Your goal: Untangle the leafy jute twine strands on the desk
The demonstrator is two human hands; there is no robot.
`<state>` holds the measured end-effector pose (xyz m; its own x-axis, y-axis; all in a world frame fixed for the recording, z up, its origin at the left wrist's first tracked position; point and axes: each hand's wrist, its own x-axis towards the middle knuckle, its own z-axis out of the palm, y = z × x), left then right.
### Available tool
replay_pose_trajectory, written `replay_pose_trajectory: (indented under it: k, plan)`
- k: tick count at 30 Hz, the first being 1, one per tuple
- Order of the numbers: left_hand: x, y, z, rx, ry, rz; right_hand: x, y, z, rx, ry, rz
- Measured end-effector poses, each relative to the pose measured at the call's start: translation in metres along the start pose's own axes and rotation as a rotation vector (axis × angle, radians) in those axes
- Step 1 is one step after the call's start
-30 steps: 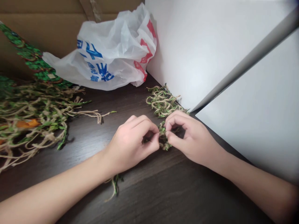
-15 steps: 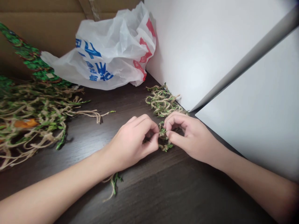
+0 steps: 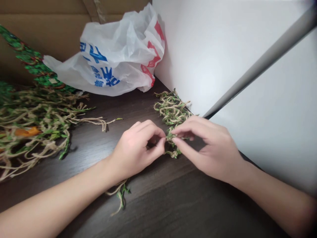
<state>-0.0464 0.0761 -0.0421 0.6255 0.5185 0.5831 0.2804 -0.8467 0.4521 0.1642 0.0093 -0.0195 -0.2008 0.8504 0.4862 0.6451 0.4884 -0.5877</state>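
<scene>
A jute twine with small green leaves (image 3: 172,145) is pinched between both hands above the dark wooden table (image 3: 173,205). My left hand (image 3: 138,148) is closed, thumb and forefinger gripping the twine. Facing it, my right hand (image 3: 210,148) pinches the same twine from the other side. One loose end of the twine (image 3: 120,195) trails out under my left wrist. Just behind the hands, against the white wall, lies a small coil of the same leafy twine (image 3: 172,110).
A big tangle of leafy jute twine (image 3: 37,125) covers the table's left side. Behind it stand a white plastic bag with blue and red print (image 3: 116,56) and a brown cardboard box (image 3: 49,26). White panels (image 3: 223,59) close off the right.
Both hands have shifted slightly up and left. My right hand has turned, its fingers stretching out more over the twine. The left hand keeps its pinch.
</scene>
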Motion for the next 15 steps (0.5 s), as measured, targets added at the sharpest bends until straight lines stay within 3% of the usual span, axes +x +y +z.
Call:
replay_pose_trajectory:
  k: [2, 8, 15]
  plan:
    - [-0.001, -0.001, 0.001, 0.010, -0.026, 0.041, -0.001, 0.001, 0.000, 0.003, -0.091, -0.050]
    - [-0.003, -0.004, 0.001, -0.011, -0.166, 0.067, 0.002, 0.009, -0.004, 0.042, -0.228, -0.026]
    - [-0.004, -0.004, 0.001, -0.057, -0.297, 0.032, 0.001, 0.009, 0.000, 0.024, -0.267, 0.009]
